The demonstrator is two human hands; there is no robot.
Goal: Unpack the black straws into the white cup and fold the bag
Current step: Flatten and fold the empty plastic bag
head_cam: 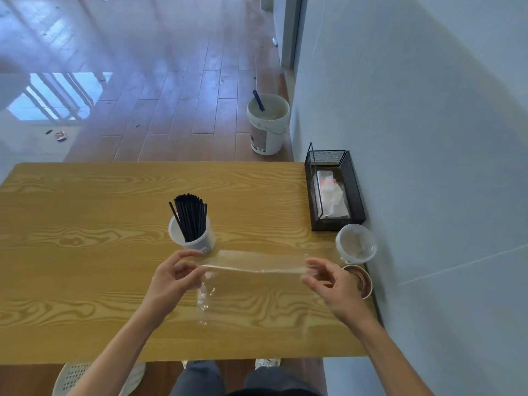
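Clear plastic, the bag [254, 265] is stretched level between my hands above the wooden table [85, 224]: my left hand [168, 281] pinches one end, my right hand [331, 284] pinches the other. Just beyond stands the white cup [197, 241], black straws [190, 220] upright inside it.

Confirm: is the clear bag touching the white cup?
Cannot tell. In the head view, the clear bag stretched between both hands has its far edge overlapping the white cup base; a single view can't separate contact from overlap.
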